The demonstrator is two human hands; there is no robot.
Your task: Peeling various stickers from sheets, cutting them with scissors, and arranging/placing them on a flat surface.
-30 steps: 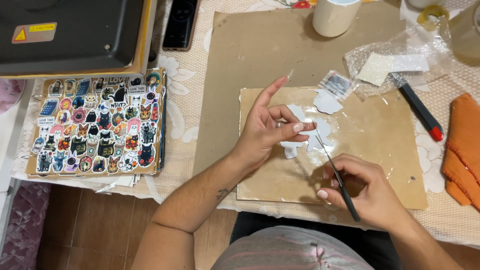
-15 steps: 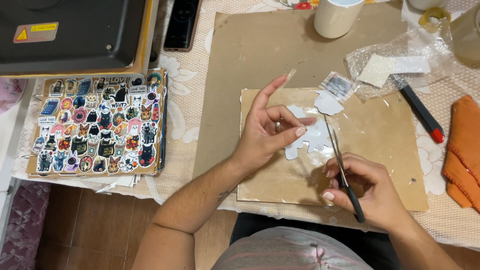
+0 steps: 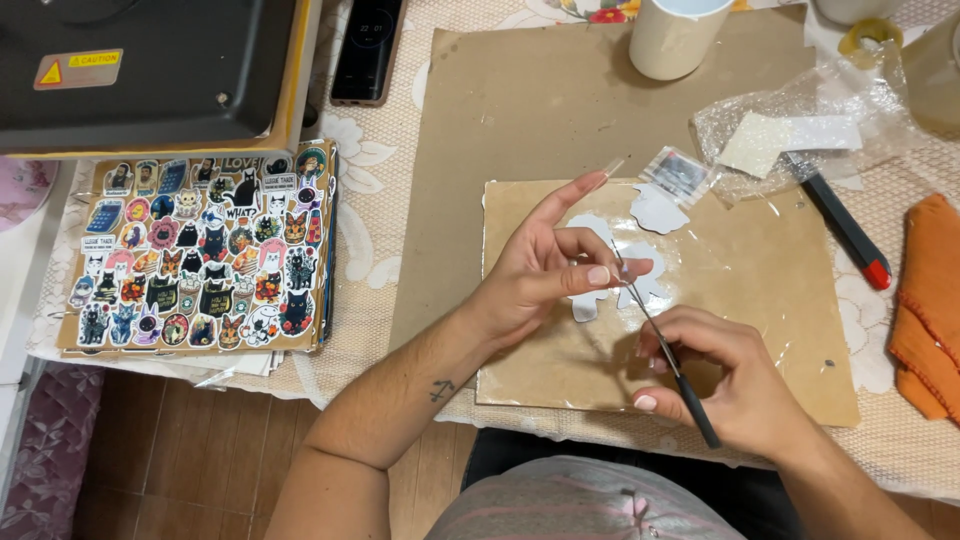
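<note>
Pinching one white cutout (image 3: 612, 268), left hand (image 3: 545, 270) grip closed; right hand (image 3: 722, 380) gripping one tweezers (image 3: 660, 345).

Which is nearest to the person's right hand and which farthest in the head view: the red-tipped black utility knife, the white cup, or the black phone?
From the right hand:
1. Red-tipped black utility knife, on the cloth up and to its right.
2. White cup, at the top edge, above the hand.
3. Black phone, far up on the left, beside the black machine.
</note>
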